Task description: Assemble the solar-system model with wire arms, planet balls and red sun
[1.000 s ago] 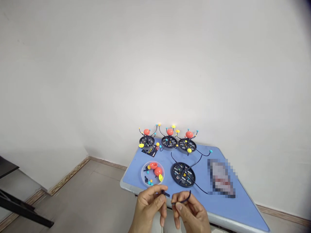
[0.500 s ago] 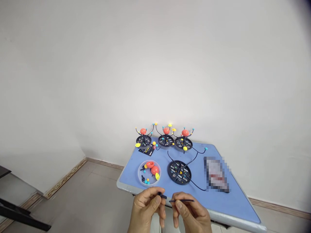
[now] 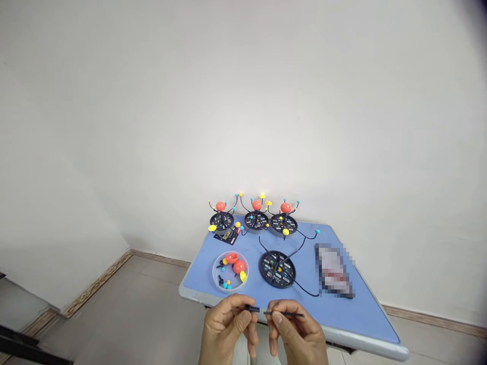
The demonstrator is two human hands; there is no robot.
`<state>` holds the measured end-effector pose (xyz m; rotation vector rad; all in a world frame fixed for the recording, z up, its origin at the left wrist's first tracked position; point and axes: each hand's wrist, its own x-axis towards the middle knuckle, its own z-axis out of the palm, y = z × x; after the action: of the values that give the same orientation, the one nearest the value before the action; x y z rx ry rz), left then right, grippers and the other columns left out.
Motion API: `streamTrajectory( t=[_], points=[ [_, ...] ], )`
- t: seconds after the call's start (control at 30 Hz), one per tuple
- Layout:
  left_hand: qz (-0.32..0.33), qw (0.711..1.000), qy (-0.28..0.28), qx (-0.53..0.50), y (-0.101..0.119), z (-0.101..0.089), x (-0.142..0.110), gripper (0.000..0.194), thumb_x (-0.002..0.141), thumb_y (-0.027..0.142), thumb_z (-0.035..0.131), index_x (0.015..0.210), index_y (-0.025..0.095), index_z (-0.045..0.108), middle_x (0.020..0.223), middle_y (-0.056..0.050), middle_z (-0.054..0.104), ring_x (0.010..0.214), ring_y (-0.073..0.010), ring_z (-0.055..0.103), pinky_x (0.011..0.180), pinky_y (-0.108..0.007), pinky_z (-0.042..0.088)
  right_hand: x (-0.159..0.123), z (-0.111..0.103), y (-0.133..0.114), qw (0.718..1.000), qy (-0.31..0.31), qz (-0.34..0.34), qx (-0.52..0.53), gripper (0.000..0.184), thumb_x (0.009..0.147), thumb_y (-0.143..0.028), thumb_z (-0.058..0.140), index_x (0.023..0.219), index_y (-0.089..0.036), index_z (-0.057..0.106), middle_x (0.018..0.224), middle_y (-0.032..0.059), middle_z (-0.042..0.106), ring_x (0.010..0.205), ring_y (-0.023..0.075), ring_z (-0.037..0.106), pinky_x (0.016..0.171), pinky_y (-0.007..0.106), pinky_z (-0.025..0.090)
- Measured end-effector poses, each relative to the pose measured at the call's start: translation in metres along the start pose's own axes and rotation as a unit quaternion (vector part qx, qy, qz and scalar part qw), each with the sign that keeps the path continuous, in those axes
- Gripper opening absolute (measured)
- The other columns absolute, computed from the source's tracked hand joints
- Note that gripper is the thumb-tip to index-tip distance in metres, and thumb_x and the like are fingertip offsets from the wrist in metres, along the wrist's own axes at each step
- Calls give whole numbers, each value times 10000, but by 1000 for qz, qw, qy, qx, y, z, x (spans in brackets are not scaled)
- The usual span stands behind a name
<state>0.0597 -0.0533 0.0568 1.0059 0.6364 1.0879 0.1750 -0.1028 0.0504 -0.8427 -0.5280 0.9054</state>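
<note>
Between thumb and fingers, my left hand (image 3: 225, 327) pinches a small black connector (image 3: 253, 308) whose stem points right. My right hand (image 3: 294, 329) grips a thin black rod (image 3: 287, 314), its left end facing the connector with a small gap between them. Both hands are at the table's near edge. Beyond them lies a round black base (image 3: 283, 283) with printed labels and curved black arms reaching out. To its left, a clear round tub (image 3: 214, 278) contains red half-shells, yellow pieces, small blue and orange balls and black connectors.
Along the wall side of the blue table (image 3: 243, 244) stand three planet models, left (image 3: 220, 207), middle (image 3: 257, 205) and right (image 3: 286, 208), with thin arms spreading outward. A black card (image 3: 230, 236) lies by the left one. A blurred-out packet (image 3: 335, 271) rests at right.
The view has shifted slightly, moving the table items a little left. My left hand's connector has turned to sit more level, closer in line with the rod. Both grips stay the same.
</note>
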Motion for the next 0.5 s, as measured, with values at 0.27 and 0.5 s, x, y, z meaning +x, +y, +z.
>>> streamTrajectory(
  t=[0.27,0.5],
  points=[
    [2,1000,-1,2,-2,2,0,370,665,474,854,841,160,769,622,-21,678,444,-113,590,362,-185,460,0,-1,0,1000,-8,-19,-16,228,678,-402,836,666,-204,722,673,-2,647,414,84,503,371,217,465],
    [8,1000,-7,6,-3,2,0,360,677,469,846,837,156,768,611,-25,682,433,-116,593,361,-183,461,0,-1,0,999,-6,-27,-36,230,682,-396,829,656,-200,711,687,5,643,425,88,507,368,216,460]
  ],
)
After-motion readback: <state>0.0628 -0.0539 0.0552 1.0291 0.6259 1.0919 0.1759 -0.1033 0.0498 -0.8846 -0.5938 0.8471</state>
